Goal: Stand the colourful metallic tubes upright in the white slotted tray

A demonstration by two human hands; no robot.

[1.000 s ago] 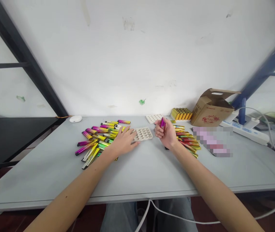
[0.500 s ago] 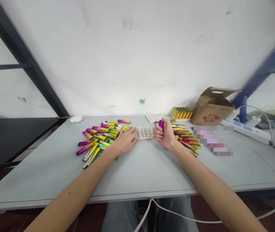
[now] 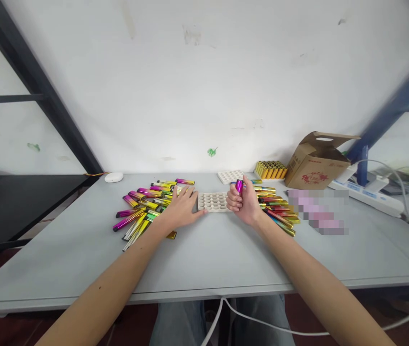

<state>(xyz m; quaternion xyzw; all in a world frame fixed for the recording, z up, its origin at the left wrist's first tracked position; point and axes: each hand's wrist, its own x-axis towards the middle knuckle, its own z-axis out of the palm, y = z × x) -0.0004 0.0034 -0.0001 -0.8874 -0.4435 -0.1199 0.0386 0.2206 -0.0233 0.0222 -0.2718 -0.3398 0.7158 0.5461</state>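
The head view shows the right hand (image 3: 243, 202) with its fingers clenched around a purple tube (image 3: 239, 187), whose shiny top stands out above the fist. The tube is held roughly upright at the right end of a pale tray with rows of round hollows (image 3: 212, 202); whether its lower end touches the tray cannot be told. The left hand (image 3: 182, 206) grasps nothing that can be seen: its fingers are spread over the edge of the left pile of shiny tubes (image 3: 132, 223), and its thumb reaches the tray's near left corner.

The purple tube looks light enough for one hand and stiff along its length. Its glossy, foil-like skin may be slippery, so a wrap around the middle of its sides should be surer than a pinch at the tip. What it is made of, and whether it would dent, cannot be told.

The tray looks light and thin-walled, likely to slide on the smooth desk (image 3: 211, 259) if nudged; its outer rim is the sensible place to steady it. The right pile (image 3: 280, 211) lies beside the right wrist, its tubes overlapping and apt to roll or slip. Farther back, a second pale tray (image 3: 231, 176) lies near a block of upright yellow tubes (image 3: 271, 169), beside the cardboard box (image 3: 308, 173).
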